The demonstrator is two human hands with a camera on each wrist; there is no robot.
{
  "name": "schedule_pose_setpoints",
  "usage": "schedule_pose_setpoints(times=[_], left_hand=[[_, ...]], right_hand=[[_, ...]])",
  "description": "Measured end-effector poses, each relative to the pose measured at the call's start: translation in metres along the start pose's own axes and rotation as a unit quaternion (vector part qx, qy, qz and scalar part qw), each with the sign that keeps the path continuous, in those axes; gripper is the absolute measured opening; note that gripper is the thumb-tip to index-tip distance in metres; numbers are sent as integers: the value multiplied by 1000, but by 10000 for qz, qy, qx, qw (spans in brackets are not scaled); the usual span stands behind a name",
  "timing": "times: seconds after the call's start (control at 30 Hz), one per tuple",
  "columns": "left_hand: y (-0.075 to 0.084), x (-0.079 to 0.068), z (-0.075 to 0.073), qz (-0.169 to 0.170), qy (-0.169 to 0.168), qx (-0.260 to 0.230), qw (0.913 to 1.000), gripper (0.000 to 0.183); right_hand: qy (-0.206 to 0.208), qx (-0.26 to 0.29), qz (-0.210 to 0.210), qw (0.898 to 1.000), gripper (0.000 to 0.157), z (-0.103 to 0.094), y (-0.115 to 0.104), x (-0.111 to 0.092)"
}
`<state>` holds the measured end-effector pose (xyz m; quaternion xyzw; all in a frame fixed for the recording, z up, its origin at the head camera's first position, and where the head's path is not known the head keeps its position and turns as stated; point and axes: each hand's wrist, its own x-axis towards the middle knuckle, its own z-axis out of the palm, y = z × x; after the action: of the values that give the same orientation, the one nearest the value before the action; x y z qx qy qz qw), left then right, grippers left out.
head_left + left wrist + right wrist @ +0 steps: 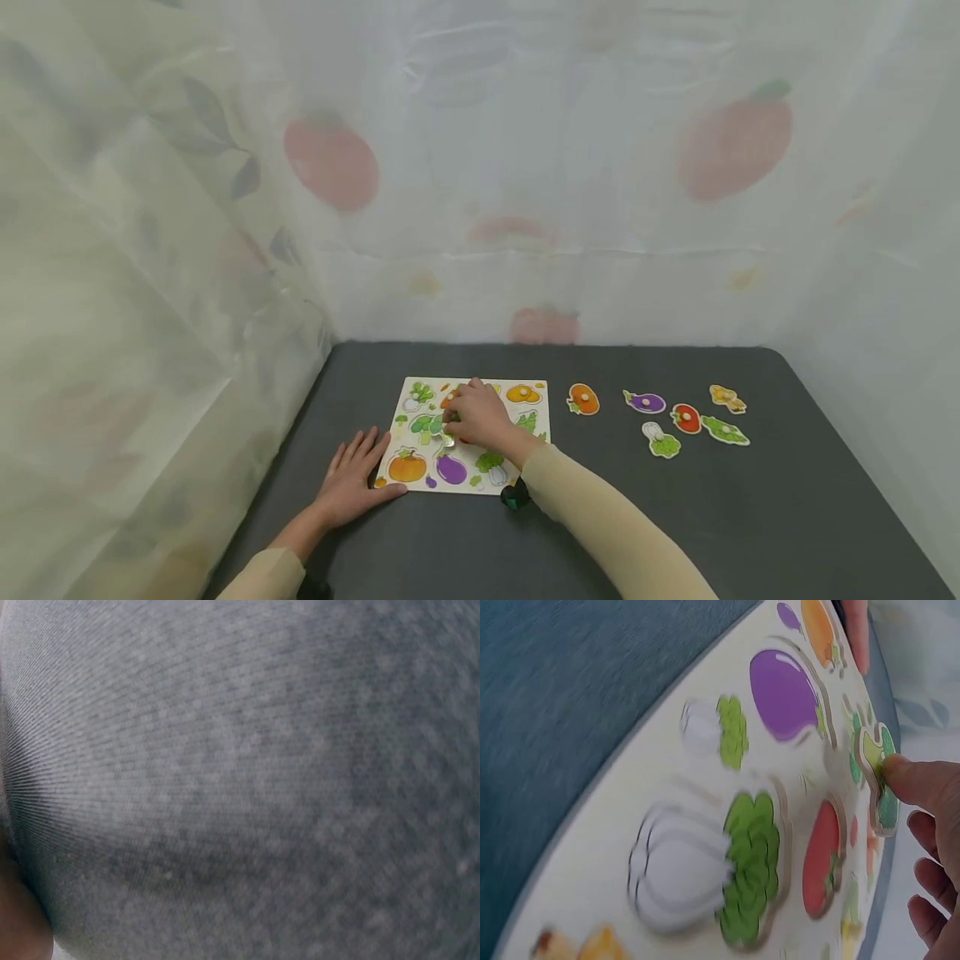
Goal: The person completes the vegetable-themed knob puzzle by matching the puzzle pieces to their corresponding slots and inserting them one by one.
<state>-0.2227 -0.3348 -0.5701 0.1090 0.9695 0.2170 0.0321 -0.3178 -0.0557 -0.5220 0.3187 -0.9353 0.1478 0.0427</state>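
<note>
A vegetable puzzle board [465, 489] lies on the dark table. Over its middle, my right hand [483, 417] pinches a broccoli puzzle piece [886, 780] between thumb and fingers. The piece is tilted and raised off the board in the right wrist view. Beside it are the broccoli picture [424, 425], a purple eggplant picture [784, 694] and a red pepper picture [822, 859]. My left hand [351, 483] rests with spread fingers at the board's left edge, fingertips and thumb touching it. Only a bit of that hand shows in the left wrist view.
Right of the board lie loose knobbed pieces: a pumpkin [582, 399], an eggplant [646, 403], a red vegetable [686, 419], a pea pod [725, 430], a bok choy [661, 441] and a yellowish ginger-like piece [727, 398]. Patterned curtains [450, 167] surround the table [637, 517].
</note>
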Motion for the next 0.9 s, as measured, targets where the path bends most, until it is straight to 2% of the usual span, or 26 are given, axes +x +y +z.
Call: schedule_pose_setpoints(times=[0.2, 0.43, 0.67, 0.9], left_hand=[[0, 2, 0, -88, -105, -1, 9999, 107], [-1, -1, 3, 163, 214, -162, 9995, 102], [2, -1, -1, -73, -32, 68, 9999, 106], [-1, -2, 4, 160, 197, -80, 9996, 102]], right_hand=[[159, 194, 248, 9994, 7, 9, -9, 8], [286, 243, 538, 9978, 8, 23, -17, 16], [312, 275, 653, 9970, 8, 28, -23, 19], [281, 417, 831, 9953, 10, 31, -26, 20]])
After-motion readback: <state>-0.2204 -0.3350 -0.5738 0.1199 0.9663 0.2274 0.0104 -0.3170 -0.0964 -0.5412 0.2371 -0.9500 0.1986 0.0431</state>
